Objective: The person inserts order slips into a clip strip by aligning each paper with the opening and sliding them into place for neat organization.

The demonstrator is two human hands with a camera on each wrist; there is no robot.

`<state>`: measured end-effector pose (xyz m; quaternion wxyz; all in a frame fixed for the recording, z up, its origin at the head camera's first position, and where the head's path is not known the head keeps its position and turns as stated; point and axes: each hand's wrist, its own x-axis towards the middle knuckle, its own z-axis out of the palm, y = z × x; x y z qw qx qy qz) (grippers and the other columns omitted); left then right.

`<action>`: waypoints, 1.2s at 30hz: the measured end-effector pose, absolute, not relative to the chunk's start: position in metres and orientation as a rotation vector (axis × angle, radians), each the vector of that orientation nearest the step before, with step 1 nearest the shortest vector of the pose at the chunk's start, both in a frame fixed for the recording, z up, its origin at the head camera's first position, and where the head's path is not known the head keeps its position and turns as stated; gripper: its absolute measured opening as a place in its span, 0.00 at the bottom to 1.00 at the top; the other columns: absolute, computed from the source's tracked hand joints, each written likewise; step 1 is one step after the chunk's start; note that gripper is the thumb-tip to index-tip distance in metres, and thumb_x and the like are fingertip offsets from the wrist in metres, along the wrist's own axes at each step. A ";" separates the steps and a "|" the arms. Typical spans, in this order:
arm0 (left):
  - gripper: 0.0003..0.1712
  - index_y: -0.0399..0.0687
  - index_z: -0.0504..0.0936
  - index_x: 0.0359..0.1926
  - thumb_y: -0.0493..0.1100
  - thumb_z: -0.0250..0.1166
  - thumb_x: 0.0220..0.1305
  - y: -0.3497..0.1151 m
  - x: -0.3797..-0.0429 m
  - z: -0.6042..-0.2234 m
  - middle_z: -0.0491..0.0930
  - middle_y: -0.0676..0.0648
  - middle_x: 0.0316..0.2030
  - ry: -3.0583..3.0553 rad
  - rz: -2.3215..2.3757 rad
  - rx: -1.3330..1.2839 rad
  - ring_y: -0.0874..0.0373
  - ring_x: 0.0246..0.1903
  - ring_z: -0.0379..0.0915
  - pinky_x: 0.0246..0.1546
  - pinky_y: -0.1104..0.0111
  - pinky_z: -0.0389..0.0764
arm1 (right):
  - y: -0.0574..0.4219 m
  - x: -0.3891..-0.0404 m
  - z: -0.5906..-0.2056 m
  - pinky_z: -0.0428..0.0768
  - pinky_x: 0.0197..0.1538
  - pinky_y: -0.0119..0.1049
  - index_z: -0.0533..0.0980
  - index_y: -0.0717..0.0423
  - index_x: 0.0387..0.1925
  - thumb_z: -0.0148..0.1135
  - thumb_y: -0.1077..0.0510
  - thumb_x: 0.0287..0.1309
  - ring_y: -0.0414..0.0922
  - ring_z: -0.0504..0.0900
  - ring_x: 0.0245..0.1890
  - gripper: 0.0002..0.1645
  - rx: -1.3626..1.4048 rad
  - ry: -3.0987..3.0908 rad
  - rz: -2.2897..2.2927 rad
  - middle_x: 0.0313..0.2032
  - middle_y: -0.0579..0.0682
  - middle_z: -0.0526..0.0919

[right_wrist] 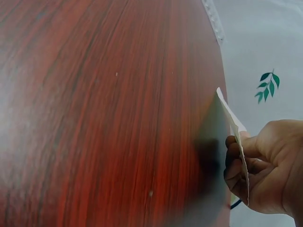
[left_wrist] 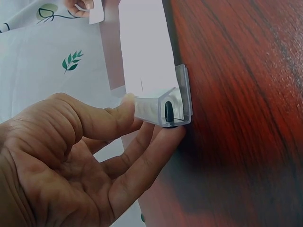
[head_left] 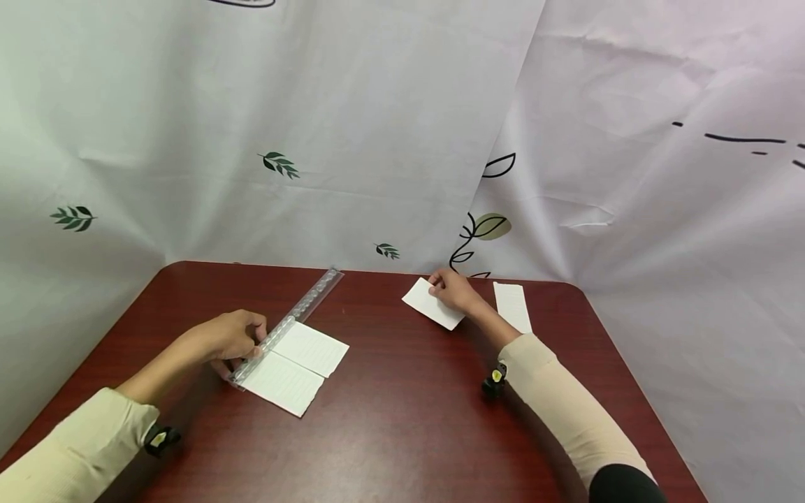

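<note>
Clear plastic strip (head_left: 318, 290): left fingers (left_wrist: 147, 165) pinch it, right fingers (right_wrist: 234, 171) pinch ragged-edged paper (head_left: 434, 309).

The rectangular wooden desk (head_left: 402, 433) is glossy reddish-brown, streaked with darker grain. A long transparent plastic bar (head_left: 305, 306) is colourless, with a small black plastic peg (left_wrist: 169, 111) in its end. 2 white rectangular paper pieces (head_left: 311, 348) bear faint ruled lines; a separate rectangular paper sheet (head_left: 430, 305) and a narrow paper strip (head_left: 512, 307) are white. Both fabric sleeves (head_left: 566, 398) are cream. The white fabric backdrop (head_left: 377, 126) carries 3 dark green leaf sprigs (head_left: 279, 165), black line drawings and 1 olive leaf (head_left: 492, 226).
</note>
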<state>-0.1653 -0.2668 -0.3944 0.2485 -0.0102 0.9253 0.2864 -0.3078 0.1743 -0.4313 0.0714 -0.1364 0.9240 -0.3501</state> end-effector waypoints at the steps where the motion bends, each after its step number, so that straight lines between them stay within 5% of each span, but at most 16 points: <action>1: 0.06 0.43 0.79 0.48 0.34 0.69 0.77 -0.267 -0.165 -0.395 0.80 0.37 0.39 2.520 0.781 -0.030 0.46 0.32 0.81 0.26 0.58 0.88 | 0.173 -0.308 -0.431 0.84 0.50 0.42 0.80 0.67 0.60 0.63 0.62 0.82 0.54 0.85 0.48 0.14 -0.411 2.780 -1.050 0.51 0.65 0.87; 18: 0.07 0.43 0.78 0.46 0.31 0.68 0.74 -0.268 -0.166 -0.400 0.80 0.37 0.40 2.522 0.800 -0.031 0.45 0.32 0.81 0.26 0.56 0.89 | 0.146 -0.310 -0.430 0.82 0.53 0.39 0.81 0.67 0.58 0.65 0.63 0.80 0.52 0.85 0.49 0.13 -0.487 2.772 -1.052 0.50 0.63 0.88; 36: 0.08 0.43 0.78 0.46 0.30 0.69 0.74 -0.266 -0.166 -0.397 0.78 0.37 0.38 2.528 0.785 -0.032 0.46 0.32 0.79 0.26 0.56 0.90 | 0.121 -0.314 -0.429 0.78 0.45 0.30 0.83 0.69 0.57 0.54 0.66 0.72 0.45 0.80 0.42 0.19 -0.434 2.666 -1.137 0.52 0.63 0.88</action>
